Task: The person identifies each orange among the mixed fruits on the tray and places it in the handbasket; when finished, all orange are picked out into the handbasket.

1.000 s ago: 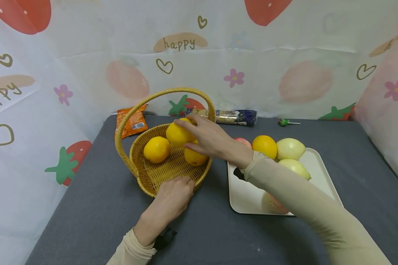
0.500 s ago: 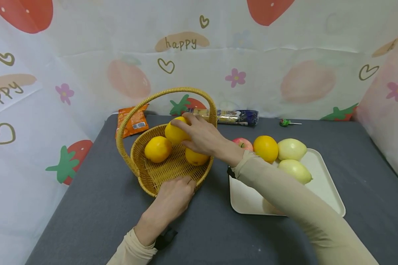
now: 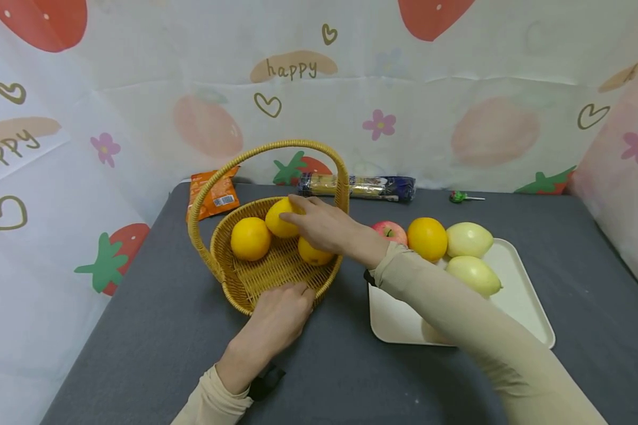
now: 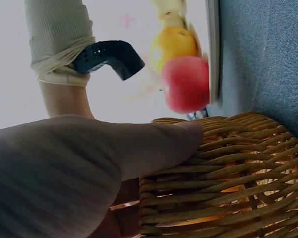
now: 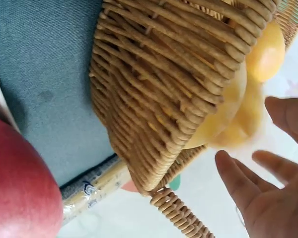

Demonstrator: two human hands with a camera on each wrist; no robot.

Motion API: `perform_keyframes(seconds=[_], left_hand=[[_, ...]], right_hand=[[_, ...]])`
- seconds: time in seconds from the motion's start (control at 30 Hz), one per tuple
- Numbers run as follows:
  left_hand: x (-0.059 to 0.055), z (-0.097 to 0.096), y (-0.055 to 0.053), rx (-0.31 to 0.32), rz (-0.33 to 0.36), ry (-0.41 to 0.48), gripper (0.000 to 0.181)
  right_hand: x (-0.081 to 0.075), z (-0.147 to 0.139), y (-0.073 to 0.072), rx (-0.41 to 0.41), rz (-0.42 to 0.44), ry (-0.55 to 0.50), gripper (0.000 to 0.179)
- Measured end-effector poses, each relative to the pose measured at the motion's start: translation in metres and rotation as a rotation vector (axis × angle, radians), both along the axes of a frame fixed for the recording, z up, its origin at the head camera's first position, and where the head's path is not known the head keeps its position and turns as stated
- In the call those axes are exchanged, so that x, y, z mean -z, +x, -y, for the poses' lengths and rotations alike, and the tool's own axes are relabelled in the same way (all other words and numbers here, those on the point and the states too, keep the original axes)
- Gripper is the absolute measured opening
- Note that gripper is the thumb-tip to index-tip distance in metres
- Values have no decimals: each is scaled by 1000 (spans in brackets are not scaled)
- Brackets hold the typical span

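A yellow wicker basket (image 3: 228, 280) with a tall arched handle holds three oranges: one at the left (image 3: 251, 239), one at the back (image 3: 280, 219), and one at the right (image 3: 313, 255). My left hand (image 3: 282, 313) grips the basket's front rim; in the left wrist view its thumb lies along the outside of the weave. My right hand (image 3: 326, 224) is over the basket, fingertips at the back orange in the head view. In the right wrist view this hand (image 5: 278, 198) has its fingers spread apart, with a gap between them and the oranges.
At the right, a cream tray (image 3: 526, 301) bears a red apple (image 3: 389, 230), an orange (image 3: 427, 238) and two pale yellow-green fruits (image 3: 473, 276); my right sleeve covers part of it. Behind lie an orange packet (image 3: 215, 198), a long dark-wrapped package (image 3: 388, 188) and a lollipop (image 3: 459, 196).
My right hand has lowered the back orange into the basket and its fingers have loosened from it. The left orange has shifted slightly. My left hand has stayed on the rim.
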State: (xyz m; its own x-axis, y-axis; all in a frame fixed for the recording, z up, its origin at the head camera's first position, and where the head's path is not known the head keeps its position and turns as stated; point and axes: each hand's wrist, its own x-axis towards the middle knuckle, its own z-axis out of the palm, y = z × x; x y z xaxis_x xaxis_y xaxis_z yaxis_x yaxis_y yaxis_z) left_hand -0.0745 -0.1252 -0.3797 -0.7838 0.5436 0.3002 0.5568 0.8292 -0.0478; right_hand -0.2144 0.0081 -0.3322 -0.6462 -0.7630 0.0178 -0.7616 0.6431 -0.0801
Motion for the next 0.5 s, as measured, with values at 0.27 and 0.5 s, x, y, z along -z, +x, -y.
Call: perform_keyframes(seconds=[0.27,0.5], left_hand=[[2,1,0,1,-8,-3,24],[1,0,0,0,-3,-4,25]], right_hand=[[3,-2,-1,-11,109,138,51],[3,-3,0,-30,128,144,52]])
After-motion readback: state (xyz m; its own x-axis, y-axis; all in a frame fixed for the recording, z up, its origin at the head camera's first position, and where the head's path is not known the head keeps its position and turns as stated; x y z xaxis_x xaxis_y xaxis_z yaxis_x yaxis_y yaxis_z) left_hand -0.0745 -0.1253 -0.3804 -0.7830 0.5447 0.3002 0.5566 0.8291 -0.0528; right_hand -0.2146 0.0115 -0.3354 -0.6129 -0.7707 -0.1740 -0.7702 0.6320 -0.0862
